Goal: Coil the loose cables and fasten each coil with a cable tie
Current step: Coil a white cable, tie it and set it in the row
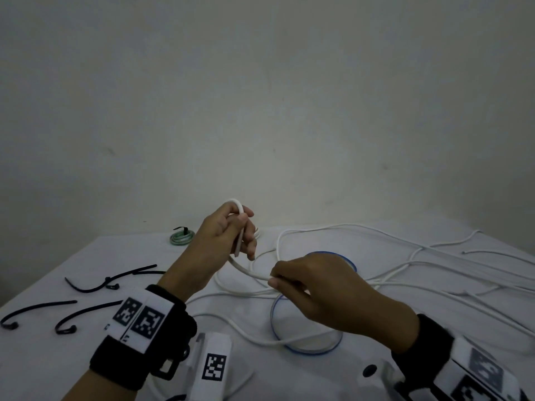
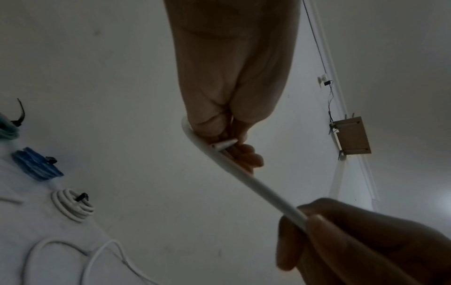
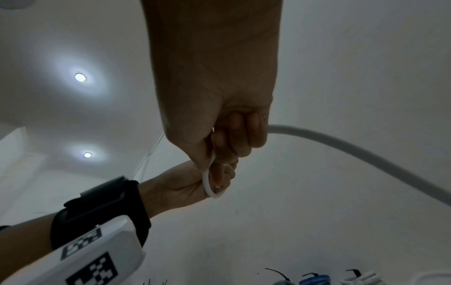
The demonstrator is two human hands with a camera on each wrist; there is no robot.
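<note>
Black wrist straps [image 1: 144, 337] on both forearms; white camera mounts [image 1: 212, 369] carrying black-white square tag markers [image 1: 147, 322].

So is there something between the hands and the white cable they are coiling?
Nothing visible. The left hand already grips the white cable near its end, and the right hand pinches it further along.

White cable [image 1: 434, 287] cut off at head view's right edge.
</note>
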